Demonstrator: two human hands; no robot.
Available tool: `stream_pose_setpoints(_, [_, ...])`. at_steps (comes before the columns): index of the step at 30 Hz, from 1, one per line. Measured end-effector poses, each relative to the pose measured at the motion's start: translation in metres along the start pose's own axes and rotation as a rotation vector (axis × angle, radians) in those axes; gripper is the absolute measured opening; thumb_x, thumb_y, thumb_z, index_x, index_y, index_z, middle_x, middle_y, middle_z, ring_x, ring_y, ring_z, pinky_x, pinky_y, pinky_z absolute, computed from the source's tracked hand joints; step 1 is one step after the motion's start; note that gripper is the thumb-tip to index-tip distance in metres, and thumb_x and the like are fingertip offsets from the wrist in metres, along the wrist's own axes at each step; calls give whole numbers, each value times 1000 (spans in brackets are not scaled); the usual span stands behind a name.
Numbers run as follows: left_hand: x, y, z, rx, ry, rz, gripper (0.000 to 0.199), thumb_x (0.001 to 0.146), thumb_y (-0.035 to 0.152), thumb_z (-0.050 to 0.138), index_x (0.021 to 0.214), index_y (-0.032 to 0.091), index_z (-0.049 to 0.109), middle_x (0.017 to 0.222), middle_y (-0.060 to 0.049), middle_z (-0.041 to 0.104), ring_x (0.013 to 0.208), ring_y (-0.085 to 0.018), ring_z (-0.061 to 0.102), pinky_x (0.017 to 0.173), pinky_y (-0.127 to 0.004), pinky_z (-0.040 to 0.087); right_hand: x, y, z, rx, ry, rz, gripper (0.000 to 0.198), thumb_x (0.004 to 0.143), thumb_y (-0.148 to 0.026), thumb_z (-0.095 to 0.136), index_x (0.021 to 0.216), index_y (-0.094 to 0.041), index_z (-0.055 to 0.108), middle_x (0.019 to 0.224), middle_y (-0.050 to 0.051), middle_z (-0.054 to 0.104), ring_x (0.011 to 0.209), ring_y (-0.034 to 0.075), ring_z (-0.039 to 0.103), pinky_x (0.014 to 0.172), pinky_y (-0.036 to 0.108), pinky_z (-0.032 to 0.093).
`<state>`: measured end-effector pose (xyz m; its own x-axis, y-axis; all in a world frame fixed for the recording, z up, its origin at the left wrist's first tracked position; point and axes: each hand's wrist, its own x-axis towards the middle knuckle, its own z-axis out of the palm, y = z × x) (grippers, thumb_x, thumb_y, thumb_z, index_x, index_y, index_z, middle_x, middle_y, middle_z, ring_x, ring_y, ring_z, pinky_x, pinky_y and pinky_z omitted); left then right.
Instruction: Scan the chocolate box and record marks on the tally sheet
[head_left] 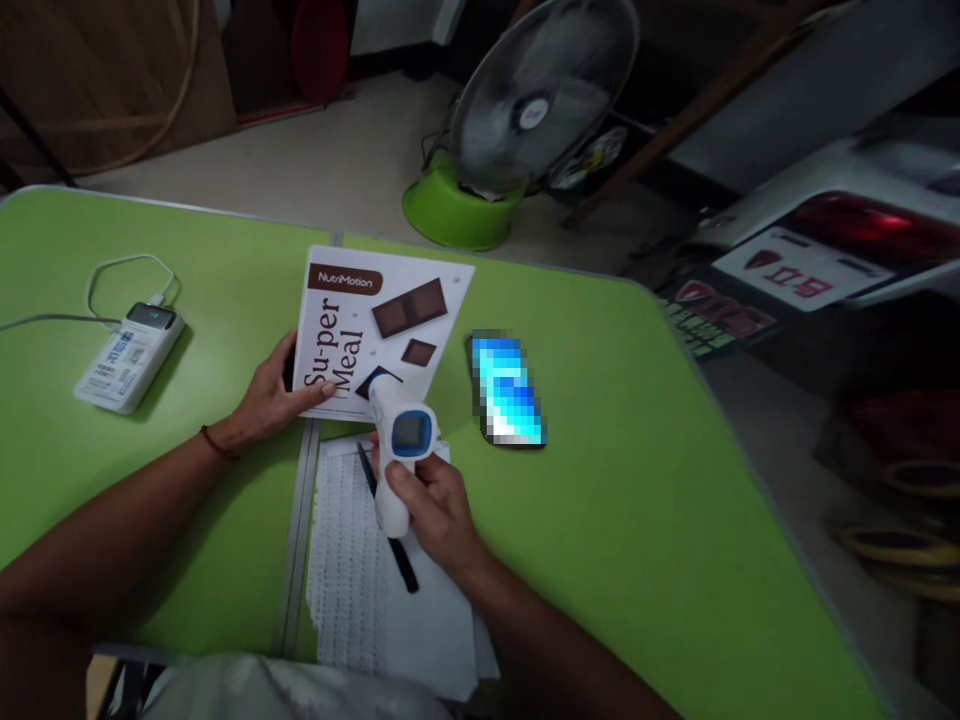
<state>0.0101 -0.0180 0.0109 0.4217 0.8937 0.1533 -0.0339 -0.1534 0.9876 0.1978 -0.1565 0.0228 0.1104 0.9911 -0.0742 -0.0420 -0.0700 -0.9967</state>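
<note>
- Currently grasping, with the left hand, the flat-faced, printed NutriMotion Su-per Meal box, tilted over the smooth green table.
- Clasping, with the right hand, the rounded white plastic infrared thermometer, in front of the box's lower right corner.
- Beneath: 1 slim black pen on ragged-edged paper sheets.
- Right of the box: 1 smartphone.

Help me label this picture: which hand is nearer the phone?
Right. The right hand, gripping the white thermometer, is left of the phone and closer to the body; the left hand is farther left, holding the NutriMotion package.
</note>
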Motion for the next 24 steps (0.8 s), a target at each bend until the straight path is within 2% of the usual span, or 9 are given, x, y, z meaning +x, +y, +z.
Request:
stream_pose_setpoints(7, [0, -1, 0, -26, -7, -3, 77, 73, 50, 85, 134, 17, 52, 137, -15, 65, 118, -30, 68, 99, -45, 62, 0, 4, -1, -12, 15, 16, 34, 81, -57, 72, 88, -23, 73, 80, 3, 74, 76, 21, 67, 76, 35, 54])
stream_pose_setpoints(24, [0, -1, 0, 2, 7, 3, 75, 72, 50, 85, 132, 17, 53, 135, -15, 65, 117, -31, 68, 99, -47, 61, 0, -1, -1, -55, 1, 34, 34, 82, -56, 67, 77, -23, 66, 66, 0, 63, 63, 17, 57, 64, 32, 49])
